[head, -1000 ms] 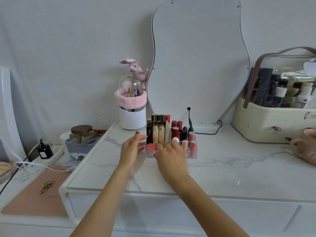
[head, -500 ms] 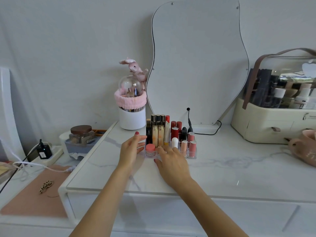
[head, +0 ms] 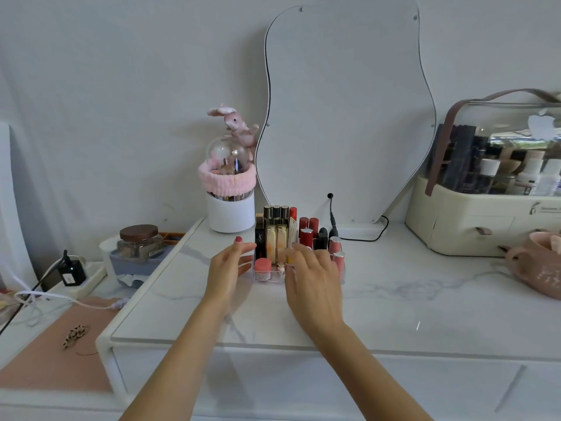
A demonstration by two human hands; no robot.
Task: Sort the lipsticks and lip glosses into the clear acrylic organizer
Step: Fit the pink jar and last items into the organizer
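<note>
Fingers of the right hand spread loosely over the organizer — lipsticks upright, front row hidden; left hand open alongside.

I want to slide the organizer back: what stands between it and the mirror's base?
In the head view, only a black cable with its plug standing upright lies between the clear organizer and the mirror; otherwise bare marble.

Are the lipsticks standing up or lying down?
Standing up. The lipsticks sit upright, caps on top, in the clear organizer.
</note>
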